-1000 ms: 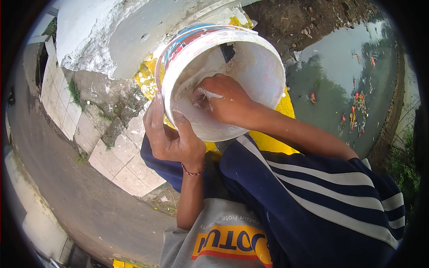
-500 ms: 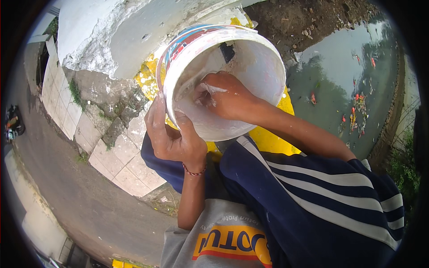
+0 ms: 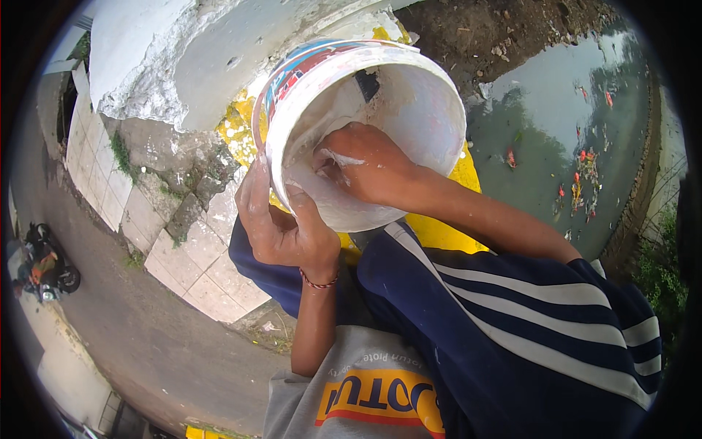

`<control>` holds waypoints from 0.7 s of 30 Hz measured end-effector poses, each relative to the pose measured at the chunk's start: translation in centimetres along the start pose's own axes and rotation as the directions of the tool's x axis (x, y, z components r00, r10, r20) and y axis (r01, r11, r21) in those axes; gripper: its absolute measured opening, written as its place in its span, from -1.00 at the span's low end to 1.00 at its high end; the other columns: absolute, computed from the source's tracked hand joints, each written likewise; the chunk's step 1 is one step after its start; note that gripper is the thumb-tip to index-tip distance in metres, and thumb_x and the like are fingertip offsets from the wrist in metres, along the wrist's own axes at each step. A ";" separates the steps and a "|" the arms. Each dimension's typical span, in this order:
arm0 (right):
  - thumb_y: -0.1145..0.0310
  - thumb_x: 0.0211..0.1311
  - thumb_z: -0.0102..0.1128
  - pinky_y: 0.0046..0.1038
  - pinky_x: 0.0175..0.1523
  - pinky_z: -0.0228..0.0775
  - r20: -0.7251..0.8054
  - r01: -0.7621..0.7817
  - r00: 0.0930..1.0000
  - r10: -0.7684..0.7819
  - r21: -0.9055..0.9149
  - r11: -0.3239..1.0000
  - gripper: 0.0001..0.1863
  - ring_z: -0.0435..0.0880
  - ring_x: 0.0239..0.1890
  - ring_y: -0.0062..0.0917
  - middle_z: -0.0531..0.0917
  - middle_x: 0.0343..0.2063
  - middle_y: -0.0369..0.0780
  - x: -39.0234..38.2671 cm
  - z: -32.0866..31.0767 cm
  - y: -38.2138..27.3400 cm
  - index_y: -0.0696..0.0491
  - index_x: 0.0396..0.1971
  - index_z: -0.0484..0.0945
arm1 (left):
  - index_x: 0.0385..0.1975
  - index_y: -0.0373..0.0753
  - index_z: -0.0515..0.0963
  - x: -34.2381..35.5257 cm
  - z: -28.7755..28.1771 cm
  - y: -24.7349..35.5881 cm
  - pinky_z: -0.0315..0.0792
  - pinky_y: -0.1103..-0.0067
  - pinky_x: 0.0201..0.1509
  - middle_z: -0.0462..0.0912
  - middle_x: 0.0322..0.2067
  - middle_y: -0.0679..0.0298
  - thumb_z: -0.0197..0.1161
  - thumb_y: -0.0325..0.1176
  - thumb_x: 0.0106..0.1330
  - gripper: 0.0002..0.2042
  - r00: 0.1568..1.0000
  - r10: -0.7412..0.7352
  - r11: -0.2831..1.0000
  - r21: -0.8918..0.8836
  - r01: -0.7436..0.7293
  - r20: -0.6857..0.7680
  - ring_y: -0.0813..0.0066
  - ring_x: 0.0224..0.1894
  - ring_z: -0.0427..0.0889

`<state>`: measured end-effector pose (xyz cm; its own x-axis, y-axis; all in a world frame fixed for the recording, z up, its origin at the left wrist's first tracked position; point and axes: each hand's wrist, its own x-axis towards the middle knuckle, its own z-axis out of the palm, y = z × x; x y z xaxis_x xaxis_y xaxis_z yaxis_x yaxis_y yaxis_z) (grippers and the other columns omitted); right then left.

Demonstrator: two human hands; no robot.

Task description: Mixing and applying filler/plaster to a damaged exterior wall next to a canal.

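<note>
A white plastic bucket [image 3: 425,117], paint-smeared, with red and blue marks outside, is tilted open toward me over a yellow-painted ledge [image 3: 446,227]. My left hand [image 3: 285,230] grips its left rim, thumb at the lip and fingers around the outer side. Inside it, my right hand [image 3: 362,161], streaked with white, is closed against the pale, smeared lower interior; whatever its fingertips hold is hidden. A dark patch shows on the inner wall above that hand. My knees in navy striped trousers [image 3: 512,314] are just below the bucket.
Crumbling white masonry [image 3: 150,66] rises behind the bucket. At left, broken pale tiles [image 3: 205,271] border a road [image 3: 131,329] with a motorcycle [image 3: 47,263], apparently ridden. On the right, murky water [image 3: 534,183] with floating litter lies beside dark soil [image 3: 482,29] and plants.
The motorcycle has come into view on the road and moved down and right. My right hand shifts slightly within the bucket; my left grip stays put.
</note>
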<state>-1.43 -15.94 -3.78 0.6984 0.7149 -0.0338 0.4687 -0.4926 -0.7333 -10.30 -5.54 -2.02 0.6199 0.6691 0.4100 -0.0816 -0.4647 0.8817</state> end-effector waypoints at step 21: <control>0.45 -0.02 0.32 -0.16 -0.07 0.46 0.023 -0.065 0.998 0.064 0.013 0.998 -0.86 0.63 -0.20 -0.11 0.69 -0.34 -0.05 0.2 -0.1 -0.2 0.07 -0.39 0.68 | 0.09 -0.53 0.43 0.2 0.0 0.0 0.49 0.42 0.07 0.54 -0.03 -0.01 0.03 -0.68 0.22 -0.61 1.000 -0.001 0.999 -0.037 0.001 -0.006 0.26 -0.01 0.60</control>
<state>-1.34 -15.78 -3.52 0.7144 0.6930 -0.0966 0.4154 -0.5311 -0.7385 -10.20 -5.46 -1.93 0.6153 0.6729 0.4106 -0.1102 -0.4423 0.8901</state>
